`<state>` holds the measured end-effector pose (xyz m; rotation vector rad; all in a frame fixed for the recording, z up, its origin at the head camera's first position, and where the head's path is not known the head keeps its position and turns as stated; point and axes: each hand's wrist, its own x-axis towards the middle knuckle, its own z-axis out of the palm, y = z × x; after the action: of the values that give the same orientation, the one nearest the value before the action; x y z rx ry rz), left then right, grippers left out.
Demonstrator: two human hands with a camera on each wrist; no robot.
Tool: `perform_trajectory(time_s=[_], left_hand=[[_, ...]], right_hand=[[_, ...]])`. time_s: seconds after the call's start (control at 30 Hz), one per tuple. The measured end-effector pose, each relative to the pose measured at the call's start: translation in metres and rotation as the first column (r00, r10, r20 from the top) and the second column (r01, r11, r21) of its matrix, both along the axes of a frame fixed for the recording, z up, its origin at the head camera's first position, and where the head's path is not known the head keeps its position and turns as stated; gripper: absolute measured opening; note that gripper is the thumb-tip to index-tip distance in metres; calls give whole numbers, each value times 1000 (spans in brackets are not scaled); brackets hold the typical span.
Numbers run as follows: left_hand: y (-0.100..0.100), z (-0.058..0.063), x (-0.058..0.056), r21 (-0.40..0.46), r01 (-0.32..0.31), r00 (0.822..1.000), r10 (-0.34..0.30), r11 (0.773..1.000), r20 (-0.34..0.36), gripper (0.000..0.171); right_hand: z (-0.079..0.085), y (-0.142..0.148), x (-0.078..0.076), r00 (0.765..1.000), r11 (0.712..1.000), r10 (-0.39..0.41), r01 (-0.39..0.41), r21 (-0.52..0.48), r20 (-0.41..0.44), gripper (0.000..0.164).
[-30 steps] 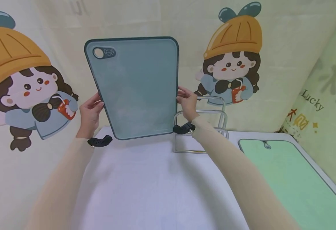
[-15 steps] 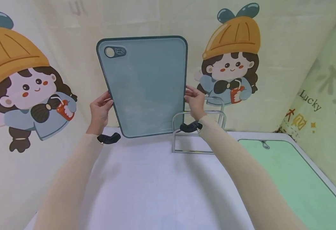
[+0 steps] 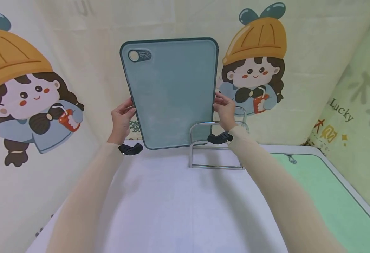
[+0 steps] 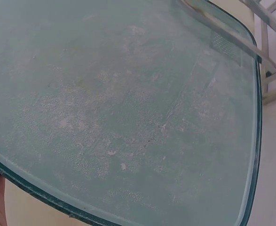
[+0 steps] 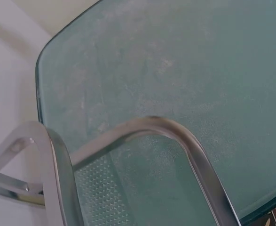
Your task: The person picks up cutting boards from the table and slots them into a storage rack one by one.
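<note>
A blue-green cutting board (image 3: 175, 91) with a dark rim and a round hole near its upper left corner is held upright above the table. My left hand (image 3: 122, 117) grips its left edge, thumb in front. On the opposite edge, my right hand (image 3: 225, 110) holds the board with fingers at the rim. The board's lower right part stands behind the front loop of a metal rack (image 3: 216, 166). In the right wrist view a curved bar of the rack (image 5: 152, 125) crosses the board's face, near a textured patch (image 5: 100, 193).
A white table (image 3: 166, 196) spreads below the arms. To the right lies a light green board (image 3: 324, 189) with a grey rim and a small hanging loop. Behind is a cream curtain (image 3: 178, 21) printed with cartoon figures.
Both hands have carried the cutting board to the right, so its lower right corner now overlaps more of the metal rack. The rack and the green board have stayed put.
</note>
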<state>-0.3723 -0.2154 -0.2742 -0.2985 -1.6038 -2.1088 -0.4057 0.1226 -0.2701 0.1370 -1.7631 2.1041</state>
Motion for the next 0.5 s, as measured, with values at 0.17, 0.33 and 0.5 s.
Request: perform_trajectory(time_s=[0.17,0.33,0.5], left_hand=[[13,2,1,-33,-3,1000,4,999,11,38],[24,3,0,-22,16,1000,-15,1000,22,37],[31,3,-4,-2,44,999,-44,999,22,36]], right_hand=[[1,11,0,1000,1000,-26,26,-9,-3,45],[1,20,0,999,999,-46,46,-25,12,45],[1,29,1,999,998,-49,49,-35,17,45]])
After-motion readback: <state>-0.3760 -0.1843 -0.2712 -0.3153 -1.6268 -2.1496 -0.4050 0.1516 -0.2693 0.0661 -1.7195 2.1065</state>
